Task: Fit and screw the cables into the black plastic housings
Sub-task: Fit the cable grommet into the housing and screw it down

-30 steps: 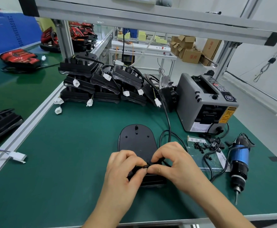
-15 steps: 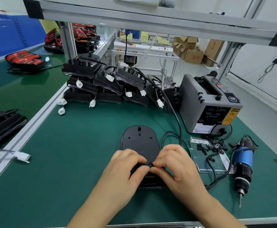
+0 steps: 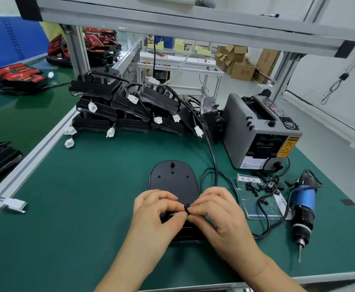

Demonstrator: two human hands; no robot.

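Observation:
A black plastic housing (image 3: 173, 181) lies flat on the green mat in front of me, its near end hidden under my hands. A black cable (image 3: 212, 159) runs from the stack behind, loops to the right of the housing and ends between my fingers. My left hand (image 3: 153, 213) and my right hand (image 3: 218, 211) meet over the housing's near end, both pinching the cable's black grommet end (image 3: 187, 208) between thumb and fingertips. Small black screws and clips (image 3: 264, 185) lie on a card to the right.
A stack of black housings (image 3: 130, 108) with white connectors sits at the back. A grey tape dispenser (image 3: 258, 131) stands at the right rear. A blue electric screwdriver (image 3: 301, 205) lies at the far right, bit toward me. An aluminium rail (image 3: 35, 152) borders the left.
Both hands stay together over the housing's near end; the fingers have shifted slightly on the cable end, which now shows as a small black ring between the fingertips.

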